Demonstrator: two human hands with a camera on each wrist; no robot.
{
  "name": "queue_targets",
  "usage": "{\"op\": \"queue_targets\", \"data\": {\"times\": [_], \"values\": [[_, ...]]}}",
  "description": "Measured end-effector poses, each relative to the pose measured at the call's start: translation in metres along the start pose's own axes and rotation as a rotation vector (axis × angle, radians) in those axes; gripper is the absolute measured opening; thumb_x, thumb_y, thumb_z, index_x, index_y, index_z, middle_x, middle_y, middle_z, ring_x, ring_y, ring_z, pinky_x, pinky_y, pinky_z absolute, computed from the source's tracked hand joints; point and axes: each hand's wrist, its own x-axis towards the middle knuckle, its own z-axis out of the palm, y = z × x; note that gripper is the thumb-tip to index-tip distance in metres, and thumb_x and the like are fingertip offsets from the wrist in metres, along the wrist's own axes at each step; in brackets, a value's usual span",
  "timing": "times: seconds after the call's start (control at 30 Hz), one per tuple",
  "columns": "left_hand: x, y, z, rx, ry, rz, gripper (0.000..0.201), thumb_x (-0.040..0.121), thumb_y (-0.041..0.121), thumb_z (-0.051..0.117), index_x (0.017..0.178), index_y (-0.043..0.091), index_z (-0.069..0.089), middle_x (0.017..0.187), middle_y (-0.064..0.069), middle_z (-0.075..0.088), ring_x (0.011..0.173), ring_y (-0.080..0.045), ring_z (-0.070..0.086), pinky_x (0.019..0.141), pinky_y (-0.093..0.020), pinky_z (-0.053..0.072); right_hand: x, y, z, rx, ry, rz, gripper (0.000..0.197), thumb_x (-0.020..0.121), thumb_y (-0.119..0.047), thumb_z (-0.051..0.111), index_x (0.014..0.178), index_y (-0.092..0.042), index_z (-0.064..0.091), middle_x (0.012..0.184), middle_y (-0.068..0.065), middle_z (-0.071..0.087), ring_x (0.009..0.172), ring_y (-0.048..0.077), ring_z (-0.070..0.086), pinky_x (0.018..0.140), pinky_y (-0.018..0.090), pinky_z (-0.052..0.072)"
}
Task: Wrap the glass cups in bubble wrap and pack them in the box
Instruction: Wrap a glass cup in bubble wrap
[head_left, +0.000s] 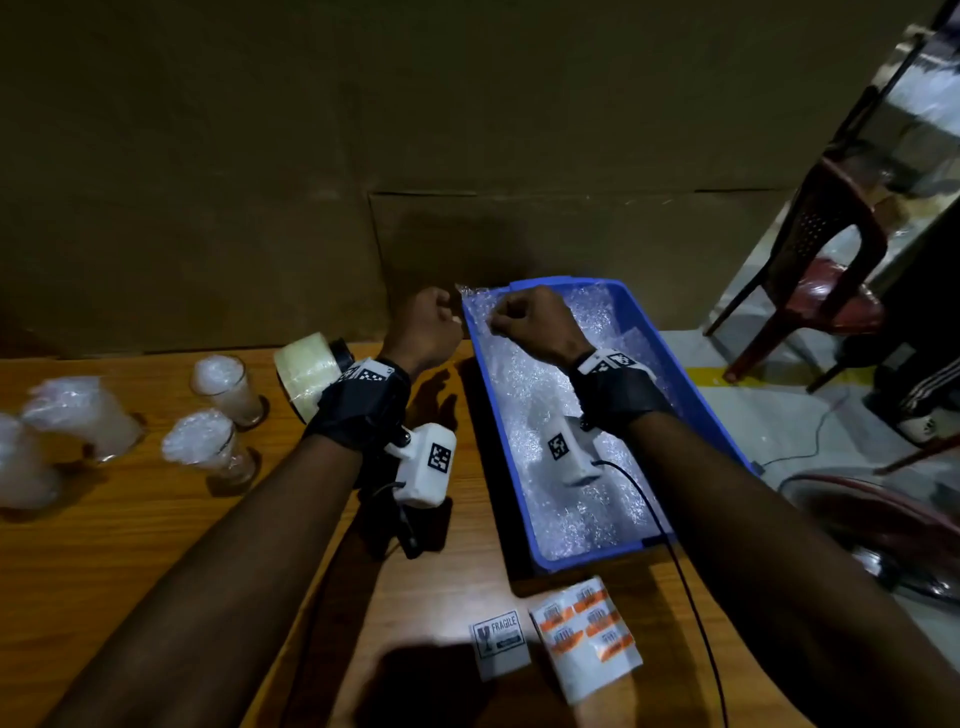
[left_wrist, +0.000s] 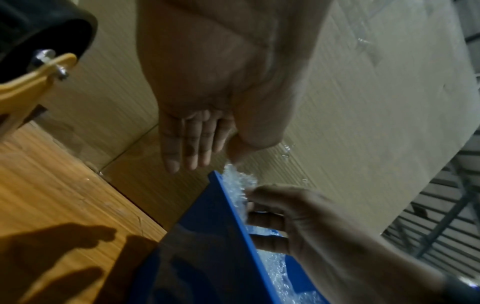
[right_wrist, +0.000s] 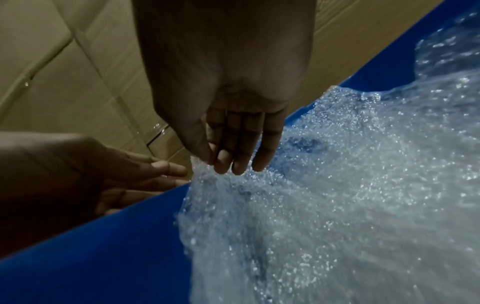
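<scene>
A blue bin (head_left: 587, 558) stands on the right of the wooden table, lined with a sheet of bubble wrap (head_left: 540, 395). Both hands are at its far left corner. My left hand (head_left: 457, 319) pinches the sheet's corner (left_wrist: 230, 167) between thumb and index finger, its other fingers (left_wrist: 192, 144) curled in. Just inside the rim, my right hand (head_left: 496, 322) pinches the sheet's edge (right_wrist: 202, 166) with curled fingers (right_wrist: 241, 152). Several glass cups wrapped in bubble wrap (head_left: 228, 384) (head_left: 208, 447) (head_left: 83, 415) stand on the table's left.
A tape dispenser (head_left: 306, 369) lies behind my left wrist. A fragile label (head_left: 501, 642) and orange stickers (head_left: 587, 631) lie near the front edge. A cardboard wall (head_left: 467, 130) backs the table. A red chair (head_left: 821, 275) stands to the right.
</scene>
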Motion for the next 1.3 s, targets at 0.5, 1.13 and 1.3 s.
{"op": "queue_targets", "data": {"times": [0.5, 1.13, 1.3], "values": [[0.005, 0.027, 0.011, -0.280, 0.039, 0.281, 0.016, 0.086, 0.002, 0.075, 0.099, -0.006, 0.071, 0.087, -0.006, 0.070, 0.070, 0.002, 0.063, 0.068, -0.022, 0.054, -0.025, -0.014, -0.038, 0.432, -0.013, 0.170, 0.011, 0.089, -0.004, 0.061, 0.086, -0.002, 0.072, 0.083, 0.008, 0.073, 0.081, 0.014, 0.068, 0.071, 0.029, 0.053], [0.011, -0.004, 0.009, 0.375, 0.153, 0.350, 0.014, 0.084, 0.011, 0.062, 0.092, 0.019, 0.071, 0.095, -0.014, 0.072, 0.096, -0.037, 0.065, 0.082, -0.043, 0.051, -0.098, -0.026, -0.146, 0.863, 0.661, 0.169, 0.008, 0.065, -0.014, 0.053, 0.065, -0.010, 0.061, 0.061, 0.006, 0.061, 0.059, 0.022, 0.062, 0.058, 0.028, 0.052], [-0.004, 0.016, 0.004, 0.437, 0.241, 0.511, 0.031, 0.093, 0.016, 0.059, 0.122, 0.005, 0.065, 0.124, -0.020, 0.064, 0.116, -0.039, 0.059, 0.094, -0.043, 0.046, -0.124, -0.032, -0.167, 0.803, 0.711, 0.124, 0.006, 0.070, -0.015, 0.054, 0.065, -0.012, 0.052, 0.064, 0.004, 0.055, 0.061, 0.020, 0.065, 0.060, 0.031, 0.055]]}}
